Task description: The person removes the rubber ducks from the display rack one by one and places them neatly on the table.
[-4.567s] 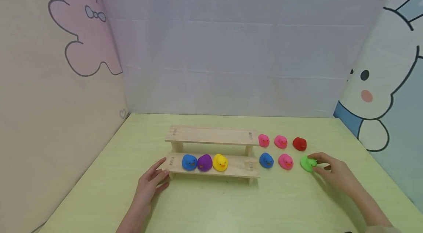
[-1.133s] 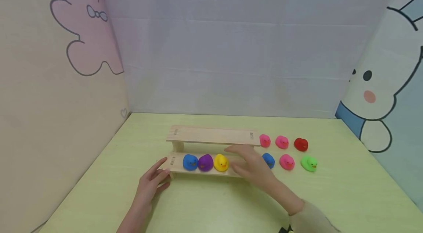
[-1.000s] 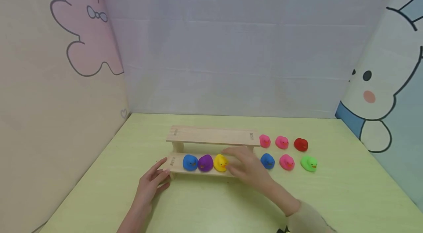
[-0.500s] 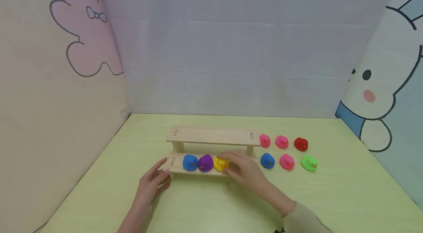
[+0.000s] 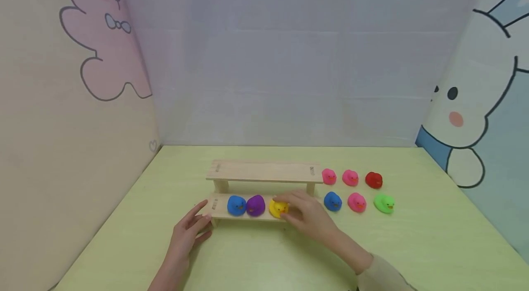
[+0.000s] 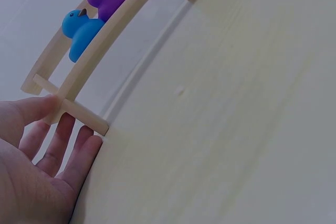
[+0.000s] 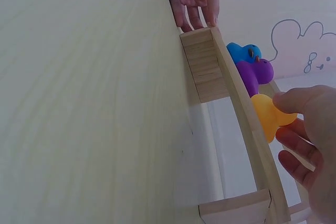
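Observation:
A two-step wooden shelf (image 5: 264, 170) stands on the table. Its lower step carries a blue rubber duck (image 5: 237, 205), a purple rubber duck (image 5: 256, 205) and a yellow rubber duck (image 5: 278, 208), left to right. My right hand (image 5: 307, 215) pinches the yellow duck between thumb and fingers, shown closely by the right wrist view. A small gap separates it from the purple duck in the head view; blue and purple sit side by side. With thumb and fingertips, my left hand (image 5: 183, 236) holds the left end of the lower step, near its leg (image 6: 86, 116).
Right of the shelf, rubber ducks stand in two rows: two pink and one red (image 5: 374, 180) behind, then blue (image 5: 332, 201), pink (image 5: 357, 202) and green (image 5: 384, 203) in front. Cloth walls with cartoon animals enclose the pale green table (image 5: 248, 259).
My right hand let go of the green duck, came left to the lower step and took hold of the yellow duck, which has shifted slightly right. My left hand has stayed at the shelf end.

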